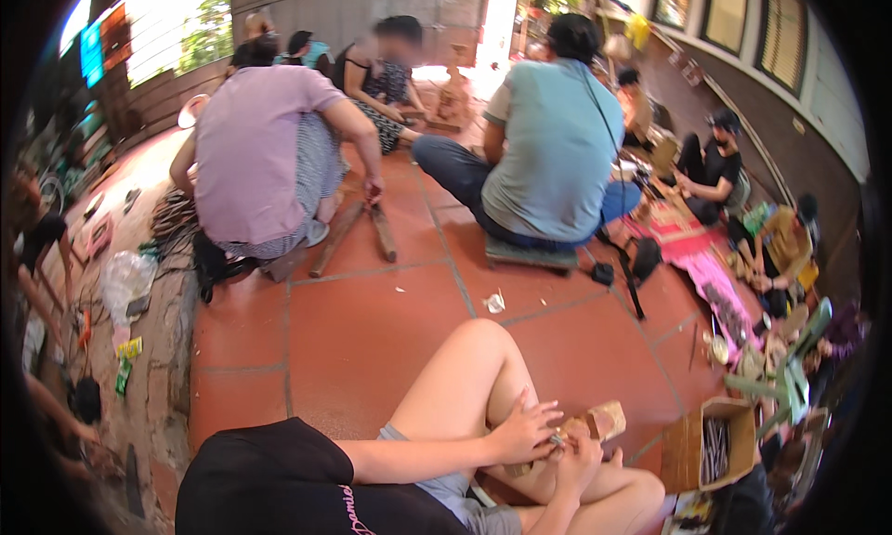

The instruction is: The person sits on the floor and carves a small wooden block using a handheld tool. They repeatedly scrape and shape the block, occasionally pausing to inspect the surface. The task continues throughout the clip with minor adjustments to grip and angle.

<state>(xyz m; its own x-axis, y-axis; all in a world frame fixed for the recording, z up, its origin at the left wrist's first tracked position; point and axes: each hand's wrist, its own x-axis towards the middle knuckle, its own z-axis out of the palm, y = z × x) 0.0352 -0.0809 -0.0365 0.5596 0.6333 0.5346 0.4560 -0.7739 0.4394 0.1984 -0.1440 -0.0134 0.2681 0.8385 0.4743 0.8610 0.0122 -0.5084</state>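
Observation:
I sit on the tiled floor with a pale brown wooden block (606, 421) over my lap, its blocky end sticking out beyond my hands. My left hand (526, 433) lies against the near part of the wood with its fingers stretched out. Curled fingers of my right hand (579, 456) close around the wood. Between both hands a small shiny grey thing (557, 439) shows, too small to name. The hands hide much of the wood's middle.
An open cardboard box (683, 451) of grey rod-like tools (715, 450) stands at my right, beside a green plastic chair (790, 377). Ahead squat a person in lilac (251, 154), near wooden bars (383, 233), and one in a blue-green shirt (557, 154). More people work along the right.

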